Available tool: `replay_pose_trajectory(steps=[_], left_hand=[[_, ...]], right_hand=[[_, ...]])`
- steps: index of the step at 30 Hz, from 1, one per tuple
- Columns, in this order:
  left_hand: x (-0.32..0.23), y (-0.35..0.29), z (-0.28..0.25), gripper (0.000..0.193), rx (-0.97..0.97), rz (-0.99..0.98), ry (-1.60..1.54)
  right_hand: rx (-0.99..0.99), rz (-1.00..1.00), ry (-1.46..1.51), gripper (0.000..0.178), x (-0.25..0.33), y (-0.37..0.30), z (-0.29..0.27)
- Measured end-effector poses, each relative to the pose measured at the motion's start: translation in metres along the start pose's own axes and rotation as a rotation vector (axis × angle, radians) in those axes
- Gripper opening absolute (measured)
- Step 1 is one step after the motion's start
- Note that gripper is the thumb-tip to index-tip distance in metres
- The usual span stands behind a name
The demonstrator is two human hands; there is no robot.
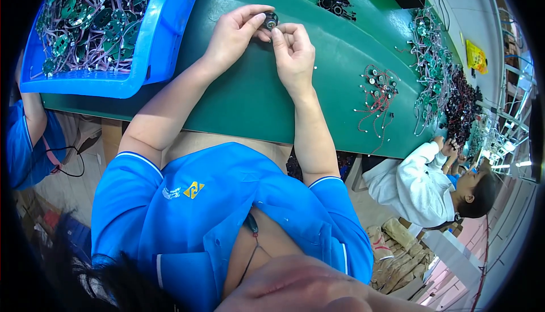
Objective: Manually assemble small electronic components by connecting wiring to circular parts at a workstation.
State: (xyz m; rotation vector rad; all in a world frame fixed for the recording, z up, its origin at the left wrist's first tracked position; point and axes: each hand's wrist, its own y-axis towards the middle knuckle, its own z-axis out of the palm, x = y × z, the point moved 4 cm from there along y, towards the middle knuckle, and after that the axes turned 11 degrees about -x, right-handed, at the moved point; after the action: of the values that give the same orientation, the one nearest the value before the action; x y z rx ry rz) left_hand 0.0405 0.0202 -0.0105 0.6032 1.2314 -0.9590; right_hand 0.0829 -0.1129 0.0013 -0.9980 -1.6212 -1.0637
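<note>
Above the far middle of the green table, my left hand (pixel 237 31) pinches a small round black part (pixel 271 20) between thumb and fingers. It has a shiny, lighter centre; its exact kind is too small to make out. My right hand (pixel 293 51) is closed against the near right side of the same part, thumb and forefinger touching it, the other fingers curled. To the right on the table lies a loose cluster of small round components with red and black wires (pixel 379 88), apart from both hands.
A blue plastic bin (pixel 130 85) at the left holds many green circuit boards with pinkish wires. Black parts (pixel 337 0) lie at the far edge of the green table (pixel 244 110). Wired boards (pixel 428 56) pile up at right, near a seated co-worker in white (pixel 417 184). Another person's arm shows far left.
</note>
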Motion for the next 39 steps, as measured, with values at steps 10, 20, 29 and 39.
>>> replay_pose_trajectory(steps=[10,20,29,39], left_hand=[[-0.006,-0.006,0.004,0.026,-0.003,0.157,0.163],[0.000,-0.004,0.003,0.027,0.040,0.176,0.163],[-0.002,-0.001,0.001,0.021,-0.042,0.302,0.302],[0.006,0.012,0.001,0.022,-0.061,0.273,0.300]], right_hand=[[-0.008,-0.018,-0.026,0.005,0.000,0.002,-0.001],[-0.032,-0.085,-0.098,0.004,0.003,0.001,0.001],[-0.107,-0.163,-0.314,0.009,0.002,-0.001,0.005],[-0.104,-0.278,-0.513,0.011,0.005,-0.001,0.007]])
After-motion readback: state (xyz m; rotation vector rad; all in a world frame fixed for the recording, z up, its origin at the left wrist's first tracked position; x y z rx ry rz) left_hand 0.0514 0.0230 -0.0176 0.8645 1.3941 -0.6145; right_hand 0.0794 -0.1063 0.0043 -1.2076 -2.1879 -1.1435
